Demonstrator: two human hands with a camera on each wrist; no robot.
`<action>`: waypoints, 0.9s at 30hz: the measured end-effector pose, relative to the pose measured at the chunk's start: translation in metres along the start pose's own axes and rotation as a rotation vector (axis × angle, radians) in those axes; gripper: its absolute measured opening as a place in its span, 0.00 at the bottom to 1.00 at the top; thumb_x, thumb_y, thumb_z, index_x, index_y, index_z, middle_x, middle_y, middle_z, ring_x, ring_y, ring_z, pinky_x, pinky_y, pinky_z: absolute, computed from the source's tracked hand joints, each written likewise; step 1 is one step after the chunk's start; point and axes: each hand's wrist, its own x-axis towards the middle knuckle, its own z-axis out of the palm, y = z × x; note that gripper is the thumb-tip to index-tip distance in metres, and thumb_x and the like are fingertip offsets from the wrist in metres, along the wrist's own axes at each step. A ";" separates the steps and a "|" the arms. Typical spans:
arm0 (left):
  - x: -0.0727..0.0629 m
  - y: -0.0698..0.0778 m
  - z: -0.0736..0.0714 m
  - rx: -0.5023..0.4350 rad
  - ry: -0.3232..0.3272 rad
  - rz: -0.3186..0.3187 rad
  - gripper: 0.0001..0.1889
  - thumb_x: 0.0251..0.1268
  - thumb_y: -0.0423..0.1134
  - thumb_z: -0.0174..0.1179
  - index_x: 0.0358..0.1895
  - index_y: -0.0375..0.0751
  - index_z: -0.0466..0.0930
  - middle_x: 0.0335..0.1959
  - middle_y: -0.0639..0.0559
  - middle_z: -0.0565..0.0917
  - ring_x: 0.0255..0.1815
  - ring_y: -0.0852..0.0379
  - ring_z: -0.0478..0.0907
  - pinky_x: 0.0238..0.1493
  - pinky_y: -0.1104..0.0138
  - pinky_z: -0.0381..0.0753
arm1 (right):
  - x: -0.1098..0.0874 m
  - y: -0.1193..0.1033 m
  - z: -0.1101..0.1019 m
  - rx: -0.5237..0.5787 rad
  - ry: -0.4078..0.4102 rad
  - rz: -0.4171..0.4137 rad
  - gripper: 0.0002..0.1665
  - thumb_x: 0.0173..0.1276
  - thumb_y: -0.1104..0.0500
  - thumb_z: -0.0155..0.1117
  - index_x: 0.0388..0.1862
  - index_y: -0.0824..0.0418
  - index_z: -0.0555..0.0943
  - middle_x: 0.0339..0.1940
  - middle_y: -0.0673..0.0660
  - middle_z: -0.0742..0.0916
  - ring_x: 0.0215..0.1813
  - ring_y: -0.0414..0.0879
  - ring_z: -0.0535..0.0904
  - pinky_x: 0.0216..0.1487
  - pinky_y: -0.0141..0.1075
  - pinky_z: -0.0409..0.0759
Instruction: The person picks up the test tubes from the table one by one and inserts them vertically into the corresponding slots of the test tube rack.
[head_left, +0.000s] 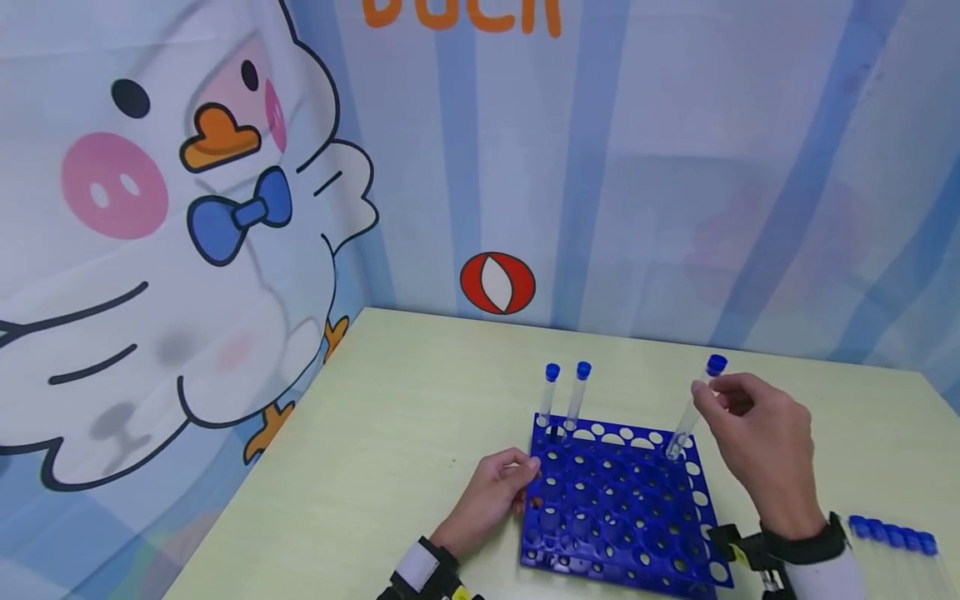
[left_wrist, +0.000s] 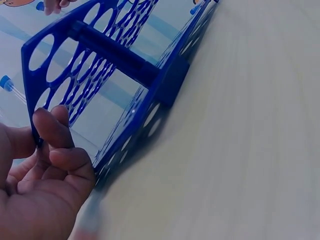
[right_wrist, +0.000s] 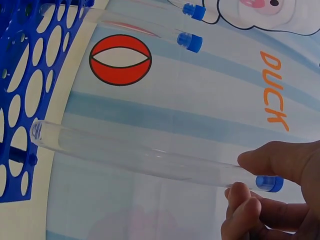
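Note:
My right hand (head_left: 768, 442) pinches a clear test tube (right_wrist: 140, 155) just below its blue cap, thumb on one side and fingers on the other. Its rounded bottom overlaps the far right corner of the blue test tube rack (head_left: 607, 500) in the head view, and in the right wrist view sits right at a hole there. My left hand (head_left: 491, 496) grips the rack's left edge, thumb and fingers around the top plate (left_wrist: 35, 90). Two capped test tubes, one left (head_left: 549, 396) and one right (head_left: 577, 396), stand in the rack's far left holes.
A row of several blue-capped tubes (head_left: 892, 533) lies at the right on the pale table (head_left: 360, 467). Behind the table hangs a blue striped cloth (head_left: 660, 208) with a duck and a red ball printed on it.

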 end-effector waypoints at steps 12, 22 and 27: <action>-0.001 0.002 0.000 -0.014 0.011 -0.010 0.15 0.68 0.42 0.52 0.38 0.29 0.73 0.21 0.51 0.77 0.18 0.62 0.69 0.22 0.71 0.67 | 0.005 -0.017 0.019 0.046 -0.015 -0.076 0.18 0.63 0.49 0.61 0.35 0.65 0.82 0.23 0.57 0.81 0.26 0.47 0.74 0.23 0.33 0.68; 0.001 -0.004 -0.001 -0.037 0.009 0.003 0.15 0.69 0.40 0.50 0.37 0.27 0.72 0.21 0.50 0.76 0.18 0.61 0.68 0.21 0.71 0.67 | 0.006 -0.028 0.036 0.071 -0.030 -0.127 0.18 0.63 0.49 0.61 0.35 0.65 0.82 0.22 0.56 0.80 0.25 0.47 0.73 0.23 0.34 0.68; 0.001 -0.003 -0.001 -0.042 0.011 0.004 0.15 0.68 0.41 0.51 0.37 0.27 0.72 0.21 0.50 0.76 0.18 0.62 0.68 0.21 0.72 0.67 | 0.006 -0.032 0.045 0.089 -0.029 -0.151 0.17 0.63 0.50 0.62 0.35 0.65 0.81 0.21 0.56 0.80 0.24 0.47 0.74 0.23 0.34 0.69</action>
